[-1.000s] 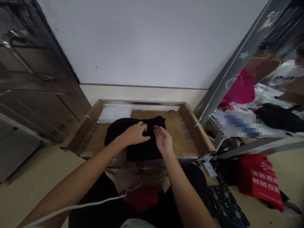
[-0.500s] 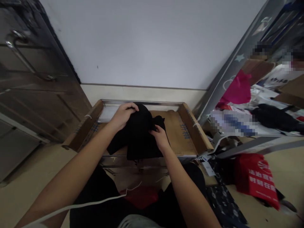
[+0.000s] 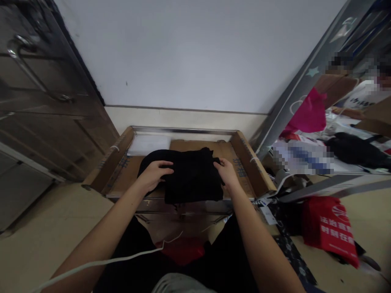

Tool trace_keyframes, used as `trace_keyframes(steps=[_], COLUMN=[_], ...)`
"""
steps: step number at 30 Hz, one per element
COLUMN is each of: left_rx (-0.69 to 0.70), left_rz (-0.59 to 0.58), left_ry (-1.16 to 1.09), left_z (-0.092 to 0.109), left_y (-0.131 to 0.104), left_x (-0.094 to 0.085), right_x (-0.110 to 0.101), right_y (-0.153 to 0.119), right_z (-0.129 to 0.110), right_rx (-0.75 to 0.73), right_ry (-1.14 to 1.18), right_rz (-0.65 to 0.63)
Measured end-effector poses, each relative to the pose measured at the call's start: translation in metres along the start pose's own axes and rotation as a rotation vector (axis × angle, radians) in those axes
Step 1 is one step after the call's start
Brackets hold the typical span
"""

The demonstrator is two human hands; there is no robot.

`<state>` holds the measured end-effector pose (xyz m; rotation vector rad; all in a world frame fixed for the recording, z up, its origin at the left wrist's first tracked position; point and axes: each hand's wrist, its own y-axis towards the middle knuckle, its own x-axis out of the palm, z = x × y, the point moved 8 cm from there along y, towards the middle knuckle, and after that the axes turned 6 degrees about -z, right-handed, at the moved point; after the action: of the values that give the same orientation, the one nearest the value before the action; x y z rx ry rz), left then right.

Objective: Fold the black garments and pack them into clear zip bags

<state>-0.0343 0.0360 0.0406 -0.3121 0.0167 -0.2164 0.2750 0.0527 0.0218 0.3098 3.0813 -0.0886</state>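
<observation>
A black garment (image 3: 192, 175) lies folded on the cardboard-lined tray in front of me, its near edge hanging slightly over the tray's front. Its exact kind cannot be made out in the dark cloth. My left hand (image 3: 155, 175) grips the cloth at the left, with the fingers over a rounded flap (image 3: 152, 158). At the right edge, my right hand (image 3: 226, 171) pinches the cloth between thumb and fingers.
Raised cardboard sides (image 3: 252, 162) edge the tray. White sheets (image 3: 148, 145) lie at its back left. A white cable (image 3: 122, 260) crosses my lap. Right stands a cluttered table (image 3: 345, 173) with a person behind it; a red bag (image 3: 330, 228) lies below.
The raised rounded part of the garment has been laid down to the left. My left hand has come down toward me; my right hand has moved right to the garment's edge.
</observation>
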Motion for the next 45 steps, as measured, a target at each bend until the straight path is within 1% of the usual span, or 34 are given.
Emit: trace_keyframes(steps=[4, 7, 11, 14, 17, 21, 22, 24, 27, 28, 29, 30, 32, 33, 34, 36, 37, 39, 42, 45], left_rx=[-0.019, 0.019, 0.118, 0.16, 0.134, 0.018, 0.009, 0.057, 0.199, 0.243, 0.296, 0.337, 0.374, 0.37, 0.356, 0.326, 0.315, 0.31, 0.323, 0.33], left_rz=[0.034, 0.048, 0.08, 0.078, 0.075, 0.059, 0.064, 0.13, 0.289, 0.305, 0.286, 0.25, 0.192, 0.183, 0.189, 0.214, 0.231, 0.259, 0.265, 0.269], left_ry=[0.06, 0.173, 0.384, 0.513, 0.585, 0.648, 0.676, 0.799, 1.051, 1.108, 1.15, 1.182, 1.225, 1.24, 1.249, 1.248, 1.247, 1.259, 1.313, 1.363], left_z=[-0.014, -0.018, -0.012, -0.005, -0.002, -0.007, -0.006, 0.002, 0.022, 0.025, 0.025, 0.023, 0.011, 0.003, -0.005, -0.017, -0.021, -0.02, -0.005, 0.023], left_y=[-0.008, -0.006, -0.007, -0.015, -0.024, -0.027, -0.028, -0.036, -0.065, -0.077, -0.087, -0.096, -0.108, -0.11, -0.109, -0.104, -0.1, -0.094, -0.087, -0.081], left_x=[0.002, 0.0, -0.001, 0.003, 0.008, 0.013, 0.013, 0.012, 0.015, 0.02, 0.027, 0.036, 0.053, 0.059, 0.065, 0.073, 0.076, 0.079, 0.079, 0.07], right_x=[-0.005, -0.007, -0.007, -0.008, -0.009, -0.005, -0.004, -0.003, -0.006, -0.006, -0.006, -0.005, -0.004, -0.004, -0.005, -0.008, -0.009, -0.009, -0.008, -0.007], right_y=[-0.002, -0.004, -0.008, -0.009, -0.01, -0.014, -0.017, -0.026, -0.045, -0.052, -0.06, -0.067, -0.079, -0.084, -0.088, -0.091, -0.091, -0.09, -0.089, -0.085], right_z=[0.005, 0.002, 0.0, -0.001, 0.001, 0.003, 0.002, -0.005, -0.025, -0.033, -0.039, -0.044, -0.047, -0.046, -0.043, -0.035, -0.031, -0.024, -0.024, -0.034], right_rx=[-0.08, -0.169, -0.215, -0.235, -0.231, -0.224, -0.228, -0.253, -0.351, -0.392, -0.432, -0.465, -0.503, -0.509, -0.509, -0.492, -0.479, -0.463, -0.487, -0.515], right_ry=[-0.163, -0.268, -0.429, -0.459, -0.427, -0.447, -0.46, -0.485, -0.588, -0.636, -0.675, -0.7, -0.721, -0.725, -0.729, -0.737, -0.741, -0.747, -0.734, -0.695], right_rz=[-0.059, -0.063, -0.052, -0.043, -0.048, -0.055, -0.053, -0.033, -0.013, -0.037, -0.084, -0.156, -0.326, -0.4, -0.454, -0.506, -0.512, -0.5, -0.443, -0.375])
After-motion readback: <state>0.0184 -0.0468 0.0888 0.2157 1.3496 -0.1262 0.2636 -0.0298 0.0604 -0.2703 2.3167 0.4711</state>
